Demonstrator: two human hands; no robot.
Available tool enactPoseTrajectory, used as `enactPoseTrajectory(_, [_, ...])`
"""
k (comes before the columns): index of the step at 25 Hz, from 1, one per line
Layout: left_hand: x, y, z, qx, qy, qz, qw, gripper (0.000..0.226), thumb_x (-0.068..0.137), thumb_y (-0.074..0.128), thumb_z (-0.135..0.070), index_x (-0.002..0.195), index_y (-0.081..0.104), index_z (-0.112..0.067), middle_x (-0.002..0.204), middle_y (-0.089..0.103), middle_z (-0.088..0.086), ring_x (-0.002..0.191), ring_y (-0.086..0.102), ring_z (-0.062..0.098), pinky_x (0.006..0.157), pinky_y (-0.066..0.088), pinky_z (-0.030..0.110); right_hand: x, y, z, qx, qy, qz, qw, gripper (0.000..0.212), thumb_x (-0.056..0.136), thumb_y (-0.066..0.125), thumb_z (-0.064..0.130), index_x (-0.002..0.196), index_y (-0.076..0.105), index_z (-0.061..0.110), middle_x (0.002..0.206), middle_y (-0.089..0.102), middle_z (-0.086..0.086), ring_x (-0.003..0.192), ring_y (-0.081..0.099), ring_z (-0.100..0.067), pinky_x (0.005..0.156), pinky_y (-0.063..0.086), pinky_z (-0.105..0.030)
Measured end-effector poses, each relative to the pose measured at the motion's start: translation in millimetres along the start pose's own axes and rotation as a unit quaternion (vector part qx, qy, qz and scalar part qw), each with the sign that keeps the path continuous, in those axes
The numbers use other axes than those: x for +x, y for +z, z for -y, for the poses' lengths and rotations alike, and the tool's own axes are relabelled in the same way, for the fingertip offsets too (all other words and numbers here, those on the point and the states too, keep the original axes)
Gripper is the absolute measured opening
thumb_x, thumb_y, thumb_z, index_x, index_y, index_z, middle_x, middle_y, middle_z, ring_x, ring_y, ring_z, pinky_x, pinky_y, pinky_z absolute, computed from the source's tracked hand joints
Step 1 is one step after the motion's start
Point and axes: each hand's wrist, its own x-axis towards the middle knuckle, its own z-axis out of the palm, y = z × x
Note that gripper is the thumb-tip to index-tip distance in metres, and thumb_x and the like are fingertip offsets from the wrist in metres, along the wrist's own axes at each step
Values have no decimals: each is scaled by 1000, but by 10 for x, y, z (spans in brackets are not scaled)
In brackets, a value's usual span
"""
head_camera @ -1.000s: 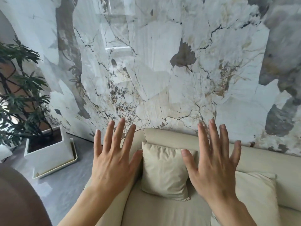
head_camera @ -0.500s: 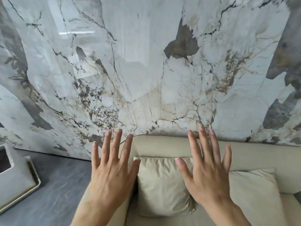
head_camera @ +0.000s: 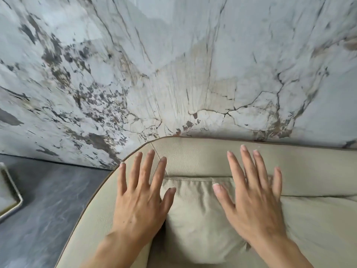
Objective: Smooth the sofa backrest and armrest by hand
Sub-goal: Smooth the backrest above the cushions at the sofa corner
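Your left hand (head_camera: 139, 202) and right hand (head_camera: 253, 196) are both flat, palms down, fingers fully spread, and neither grips anything. The sofa backrest (head_camera: 193, 157) runs across the middle of the view, tight against the marble wall (head_camera: 173, 64); it curves at the corner into the armrest (head_camera: 100, 206), which descends along the left side beside the grey floor (head_camera: 48, 200). Your left hand lies over the corner where armrest and backrest meet; your right hand is over the backrest face, its thumb above the cream cushion (head_camera: 195, 213) that leans against the backrest between your hands. A second cushion (head_camera: 318, 225) sits to the right. Whether either palm is touching the upholstery cannot be determined from this view. Expect the covering to be a soft, lightly grained, leather-like skin over yielding padding: it should dent under pressure and slide fairly easily under a dry palm. Do not pinch or grasp it. Apply the whole flat palm with moderate, even pressure and stroke along the length of the panel, away from the seam (head_camera: 158, 157) at the corner. Both cushions are light and likely to shift if brushed.
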Motion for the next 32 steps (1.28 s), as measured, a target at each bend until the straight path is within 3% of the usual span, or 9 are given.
enactPoseTrajectory(11, [625,1718,87,29,17,83,996,74,91,29,-61,149,40,-16,157,37,15,146,29,37,116,18,59,387,1936,-267,6,-5,12,1000,73,89,34,62,150,34,24,160,29,-6,147,26,-29,115,16,-60])
enactPoseTrajectory(15, [713,2055,199,45,28,65,996,76,92,29,-67,152,34,-21,158,34,12,145,31,36,115,23,62,549,2453,-261,-18,6,6,1000,79,89,32,63,154,23,21,163,18,-7,150,16,-31,116,15,-62])
enactPoseTrajectory(21, [776,2168,232,55,36,15,998,76,91,30,-68,150,39,-21,158,36,10,145,32,35,115,23,61,604,2699,-266,-13,6,-67,998,83,87,37,62,156,15,21,164,13,-8,150,13,-33,116,10,-64])
enactPoseTrajectory(32, [1104,2318,311,63,50,-16,997,75,90,35,-67,150,40,-22,158,36,9,144,34,34,115,24,61,920,2866,-268,-12,16,-97,995,83,86,38,61,155,14,23,163,13,-7,150,11,-32,116,9,-64])
